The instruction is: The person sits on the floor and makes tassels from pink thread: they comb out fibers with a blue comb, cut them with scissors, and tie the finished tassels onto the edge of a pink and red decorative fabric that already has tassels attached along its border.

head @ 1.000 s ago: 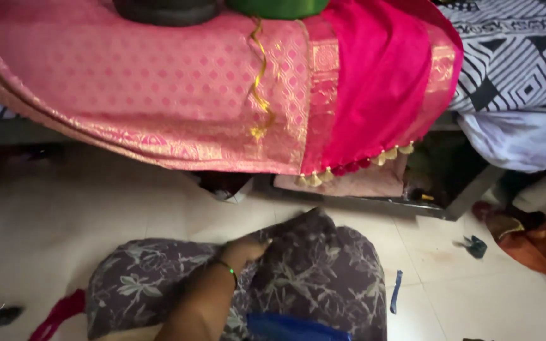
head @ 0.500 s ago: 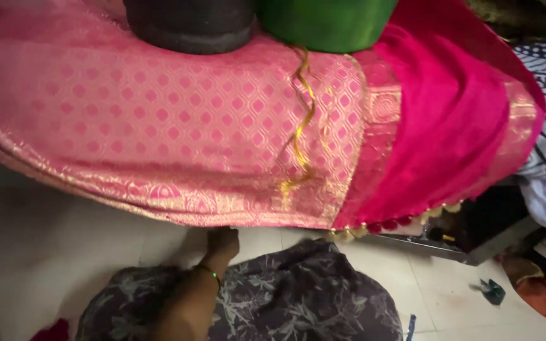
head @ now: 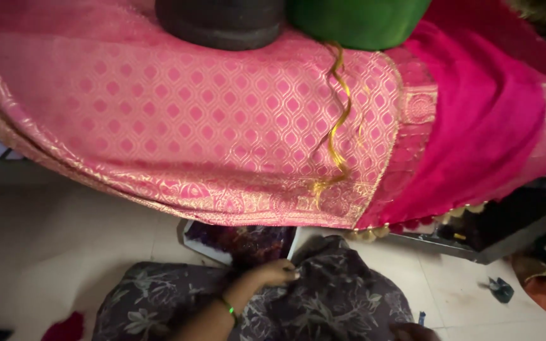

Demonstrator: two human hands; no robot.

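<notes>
While the left hand [head: 274, 273] rests on the lap, its fingers are curled together and pinch a fold of the dark floral garment [head: 323, 303] that covers the knees; a thin green bangle [head: 227, 309] sits on that wrist. At the bottom edge, only a sliver of the right hand [head: 415, 331] shows, and I cannot tell how its fingers stand. Just above the left hand, a flat rectangular package [head: 241, 243] with a white border and a dark purple patterned face lies on the pale tiled floor [head: 52, 252]. Overhanging it is a pink sari [head: 210, 126] woven with gold diamonds and a gold border, a loose gold thread [head: 336, 126] trailing down its face, with a plain magenta section [head: 494, 126] to the right. On top of the cloth stand a black round object [head: 222, 22] and a green one [head: 355, 22].
</notes>
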